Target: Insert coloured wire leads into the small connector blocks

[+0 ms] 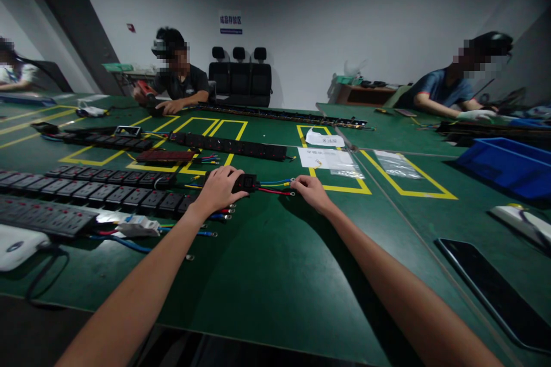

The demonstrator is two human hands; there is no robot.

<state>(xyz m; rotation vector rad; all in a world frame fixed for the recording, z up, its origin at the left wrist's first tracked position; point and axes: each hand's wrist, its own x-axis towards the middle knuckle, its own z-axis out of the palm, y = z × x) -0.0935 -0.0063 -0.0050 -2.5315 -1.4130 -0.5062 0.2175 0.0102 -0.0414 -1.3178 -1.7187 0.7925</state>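
Observation:
My left hand (pixel 220 188) is wrapped over a black socket module (pixel 246 183) on the green table. Blue, yellow-green and red wires (pixel 272 184) run to the right out of the module and end in ring terminals. The fingers of my right hand (pixel 308 189) pinch the ends of the blue and yellow-green wires. Below them the red wire's terminal (pixel 293 193) lies free, close to my right hand. To the left of my left hand are rows of black socket strips (pixel 116 192), with wire ends showing under my left wrist.
A long black strip (pixel 232 145) and paper sheets (pixel 322 159) lie beyond my hands. At right are a blue bin (pixel 508 166), a white power strip (pixel 520 223) and a dark phone (pixel 495 289). Several people sit across the table.

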